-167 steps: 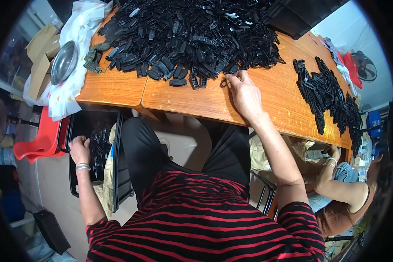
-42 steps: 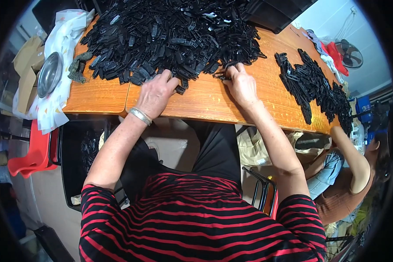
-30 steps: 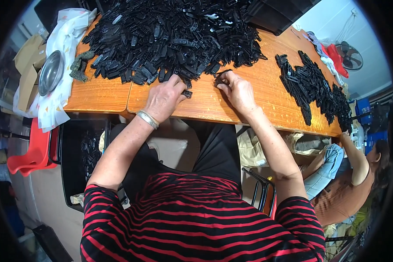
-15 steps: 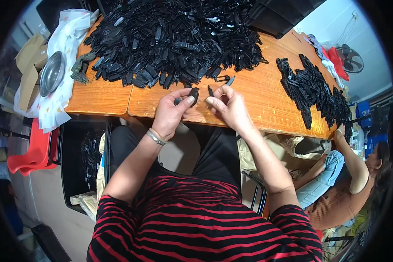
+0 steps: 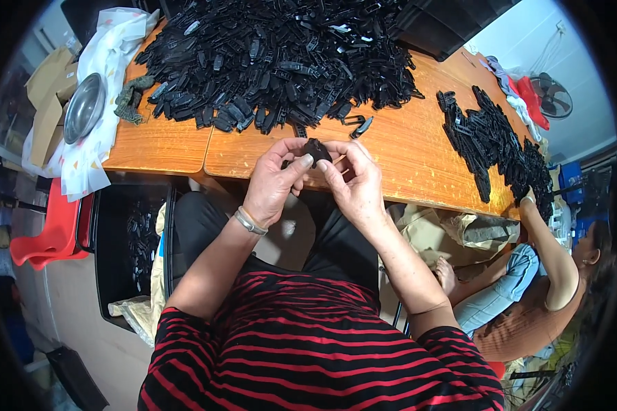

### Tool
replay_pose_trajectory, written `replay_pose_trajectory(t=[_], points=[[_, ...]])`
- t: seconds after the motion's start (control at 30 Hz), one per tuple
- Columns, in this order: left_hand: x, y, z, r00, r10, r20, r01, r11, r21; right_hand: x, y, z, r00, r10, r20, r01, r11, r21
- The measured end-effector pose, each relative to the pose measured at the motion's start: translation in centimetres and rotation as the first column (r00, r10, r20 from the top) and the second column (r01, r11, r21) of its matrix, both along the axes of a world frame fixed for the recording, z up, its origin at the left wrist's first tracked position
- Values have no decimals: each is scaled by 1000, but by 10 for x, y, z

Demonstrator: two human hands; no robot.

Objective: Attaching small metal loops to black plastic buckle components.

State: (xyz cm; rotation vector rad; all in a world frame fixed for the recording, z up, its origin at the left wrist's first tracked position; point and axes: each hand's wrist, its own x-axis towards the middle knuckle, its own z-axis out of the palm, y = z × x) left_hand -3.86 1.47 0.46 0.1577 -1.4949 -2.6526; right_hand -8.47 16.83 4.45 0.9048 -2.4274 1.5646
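Both my hands meet at the table's front edge around a small black plastic part (image 5: 315,152). My left hand (image 5: 274,179) is closed, its thumb and fingers pinching the part from the left. From the other side my right hand (image 5: 358,179) grips it between thumb and forefinger. The part's exact kind is too small and too covered to make out. Just beyond my right fingers lie a loose black piece with a grey face (image 5: 363,127) and a thin black bracket (image 5: 354,120). A big heap of similar black plastic parts (image 5: 267,65) spreads behind.
A second, interlocked pile of black parts (image 5: 490,130) lies on the wooden table (image 5: 411,151) at right, where a co-worker's arm (image 5: 552,240) reaches in. A black crate (image 5: 452,27) stands at the back. Left are a metal bowl (image 5: 85,108), a red chair (image 5: 51,233) and a black bin (image 5: 113,274).
My right hand has moved left and brought its small black piece against the part in my left hand. The grey-faced piece by my right fingers now shows fully on the table.
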Motion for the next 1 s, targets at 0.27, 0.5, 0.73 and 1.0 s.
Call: replay_pose_trajectory(t=[0.27, 0.5, 0.73, 1.0], points=[[7, 9, 0, 994, 102, -43, -105, 991, -83, 2, 1, -7, 1000, 20, -23, -20, 1000, -2], [19, 23, 7, 965, 192, -177, -244, 908, -342, 14, -4, -16, 952, -27, -306, 43, 998, 44], [23, 17, 19, 980, -1, -198, -51, 964, -260, 28, -4, -31, 977, 66, -201, -50, 995, 84], [45, -13, 7, 992, 16, -123, -55, 948, -313, 49, -30, -41, 972, 220, 87, -227, 971, 81]])
